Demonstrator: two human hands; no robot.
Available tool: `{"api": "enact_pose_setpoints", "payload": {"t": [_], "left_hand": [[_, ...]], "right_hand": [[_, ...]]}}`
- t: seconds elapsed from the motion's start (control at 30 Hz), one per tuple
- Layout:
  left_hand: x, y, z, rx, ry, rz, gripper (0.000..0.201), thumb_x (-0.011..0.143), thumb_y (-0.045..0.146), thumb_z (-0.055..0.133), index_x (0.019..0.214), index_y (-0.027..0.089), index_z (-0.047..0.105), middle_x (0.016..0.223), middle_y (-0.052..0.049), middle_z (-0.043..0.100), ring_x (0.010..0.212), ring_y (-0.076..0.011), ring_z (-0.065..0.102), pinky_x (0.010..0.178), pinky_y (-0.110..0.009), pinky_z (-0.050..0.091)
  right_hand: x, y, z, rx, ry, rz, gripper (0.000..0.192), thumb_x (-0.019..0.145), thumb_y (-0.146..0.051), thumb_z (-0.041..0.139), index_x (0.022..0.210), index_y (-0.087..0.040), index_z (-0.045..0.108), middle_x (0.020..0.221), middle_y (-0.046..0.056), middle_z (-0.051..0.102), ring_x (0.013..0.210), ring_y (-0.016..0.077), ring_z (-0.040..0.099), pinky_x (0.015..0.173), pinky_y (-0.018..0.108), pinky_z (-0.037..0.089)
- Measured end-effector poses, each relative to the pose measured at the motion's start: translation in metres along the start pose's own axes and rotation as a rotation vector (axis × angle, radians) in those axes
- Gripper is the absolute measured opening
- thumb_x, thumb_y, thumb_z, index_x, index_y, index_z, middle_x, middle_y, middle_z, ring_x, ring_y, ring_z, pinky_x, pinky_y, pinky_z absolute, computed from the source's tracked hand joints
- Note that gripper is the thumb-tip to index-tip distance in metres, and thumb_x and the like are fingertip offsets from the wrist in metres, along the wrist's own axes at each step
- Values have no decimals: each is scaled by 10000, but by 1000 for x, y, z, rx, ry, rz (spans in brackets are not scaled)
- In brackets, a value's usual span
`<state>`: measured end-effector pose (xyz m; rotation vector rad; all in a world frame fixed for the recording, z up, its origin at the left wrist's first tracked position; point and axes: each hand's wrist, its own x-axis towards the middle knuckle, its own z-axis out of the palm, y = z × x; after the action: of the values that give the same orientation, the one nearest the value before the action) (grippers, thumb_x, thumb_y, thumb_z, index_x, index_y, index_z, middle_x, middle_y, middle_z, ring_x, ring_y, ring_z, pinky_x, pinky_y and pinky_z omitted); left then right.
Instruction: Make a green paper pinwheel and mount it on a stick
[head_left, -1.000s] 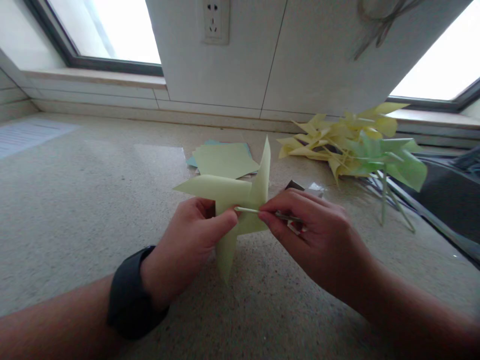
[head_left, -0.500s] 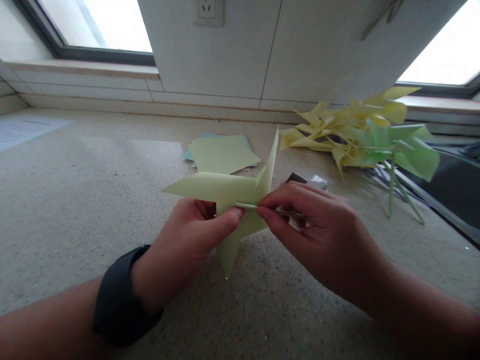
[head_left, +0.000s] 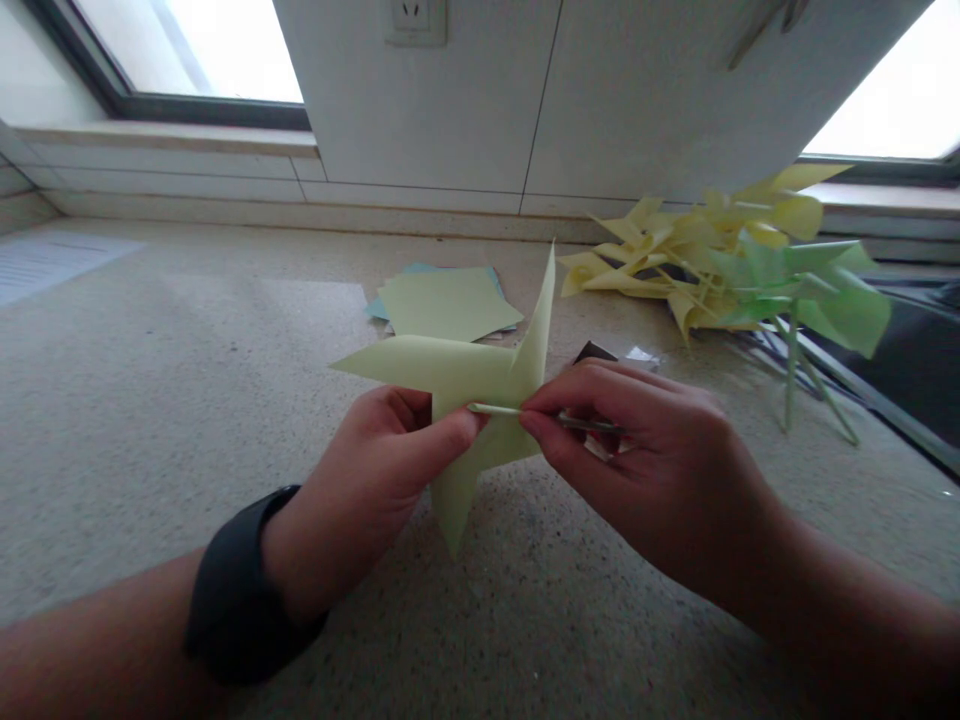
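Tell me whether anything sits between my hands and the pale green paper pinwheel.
Nothing visible does. The left hand pinches the pale green paper pinwheel at its centre, and the right hand holds the thin stick against it.

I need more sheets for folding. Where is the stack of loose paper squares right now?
In the head view the stack of paper squares lies flat on the speckled counter, centre, just behind the pale green pinwheel and left of the finished pinwheels.

Home windowsill counter (head_left: 150,400), wall socket (head_left: 415,20)
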<state>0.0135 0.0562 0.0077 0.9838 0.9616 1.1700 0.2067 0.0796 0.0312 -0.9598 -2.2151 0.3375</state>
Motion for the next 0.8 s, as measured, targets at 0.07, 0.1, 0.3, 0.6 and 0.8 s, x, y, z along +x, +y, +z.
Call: {"api": "enact_pose_setpoints", "payload": {"t": [0.07, 0.1, 0.3, 0.6, 0.8], "left_hand": [[0, -1, -1, 3, -3, -3, 177, 817, 219, 730, 980, 218, 798, 907, -18, 796, 796, -158, 718, 740, -222, 527], [0, -1, -2, 8, -3, -3, 176, 821, 220, 729, 983, 219, 799, 913, -18, 795, 804, -158, 717, 741, -220, 526], [0, 0, -1, -14, -46, 11, 191, 807, 229, 758, 993, 230, 802, 911, -10, 796, 763, -148, 708, 749, -223, 529], [0, -1, 1, 25, 0, 79, 172, 774, 168, 755, 938, 204, 791, 890, -10, 797, 798, -161, 715, 780, -238, 532], [-2, -2, 4, 51, 38, 121, 224, 767, 178, 738, 990, 199, 757, 912, -29, 796, 893, -209, 730, 842, -297, 554]], "right_hand": [[0, 0, 0, -1, -3, -2, 51, 889, -177, 650, 860, -197, 687, 781, -24, 657, 656, 99, 556, 596, 252, 405], [0, 1, 0, 1, -2, -2, 52, 890, -177, 649, 859, -199, 685, 781, -25, 656, 656, 98, 555, 596, 251, 404], [0, 0, 1, 20, -8, 25, 44, 889, -183, 658, 862, -207, 683, 787, -30, 655, 666, 99, 558, 604, 253, 406], [-2, -1, -1, 25, 14, -23, 44, 888, -174, 645, 876, -199, 679, 821, -10, 662, 698, 113, 582, 621, 257, 426], [-3, -5, -3, -7, 29, -81, 59, 901, -173, 626, 886, -205, 673, 833, 10, 687, 712, 139, 619, 632, 287, 466]]}}
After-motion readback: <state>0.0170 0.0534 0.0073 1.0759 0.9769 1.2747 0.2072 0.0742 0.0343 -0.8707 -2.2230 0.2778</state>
